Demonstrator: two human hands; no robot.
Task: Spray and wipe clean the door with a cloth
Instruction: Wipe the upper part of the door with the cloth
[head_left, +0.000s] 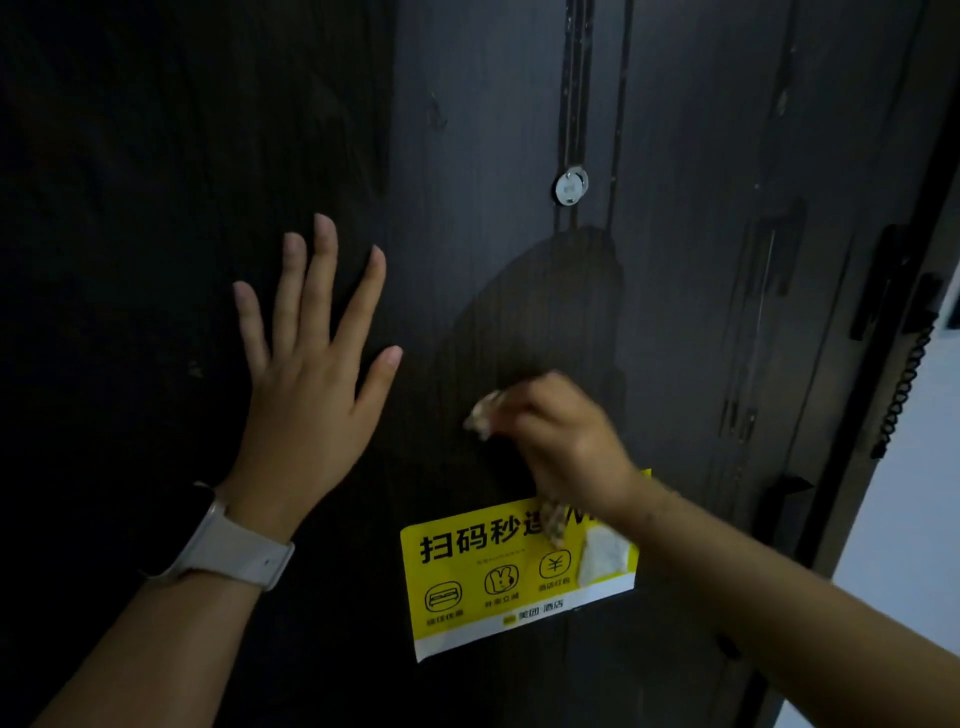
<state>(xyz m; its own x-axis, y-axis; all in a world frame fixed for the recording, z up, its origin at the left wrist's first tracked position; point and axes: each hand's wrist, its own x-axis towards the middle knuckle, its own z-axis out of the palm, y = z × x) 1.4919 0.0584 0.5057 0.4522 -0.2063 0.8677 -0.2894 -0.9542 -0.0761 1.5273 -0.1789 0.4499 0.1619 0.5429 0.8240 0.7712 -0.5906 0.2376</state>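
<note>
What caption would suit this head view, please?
Left hand flat on the dark wood-grain door; right hand wipes with a crumpled cloth above a yellow sticker.

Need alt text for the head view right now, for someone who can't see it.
A right hand grips a crumpled cloth against a dark door, just above a yellow sticker, while the left hand lies flat and open on the door. Wet streaks run below a round metal peephole.
</note>
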